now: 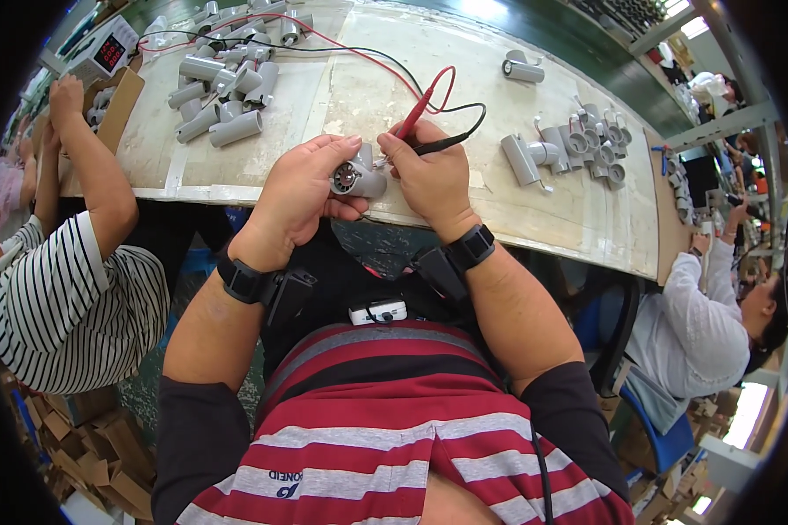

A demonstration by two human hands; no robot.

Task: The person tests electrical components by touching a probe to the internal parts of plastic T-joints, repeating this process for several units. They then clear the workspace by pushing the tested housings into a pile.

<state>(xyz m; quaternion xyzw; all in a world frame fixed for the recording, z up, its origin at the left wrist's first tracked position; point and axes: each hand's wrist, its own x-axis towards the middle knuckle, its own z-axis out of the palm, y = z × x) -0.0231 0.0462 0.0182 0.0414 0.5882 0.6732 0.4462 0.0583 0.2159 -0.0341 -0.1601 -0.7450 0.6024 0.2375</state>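
Left hand (298, 185) curled round a grey fitting (374, 183) above the table's (328, 98) near edge, thumb on top, apparently steadying it. Right hand (435, 179) pinching a red probe (414, 116) and a black probe (444, 143) together, likely so both serve one small spot; cannot tell if tips touch. Fitting: smooth, plastic-looking tube, dark ribbed round end. Similar tubes heaped far left, clustered right, perhaps kept as separate batches. Tabletop scuffed, patched.

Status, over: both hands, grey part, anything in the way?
Left hand gripping grey part. Right hand holding red probe and black probe; tip contact unclear. Probe leads loop beyond right hand, not across grey part.
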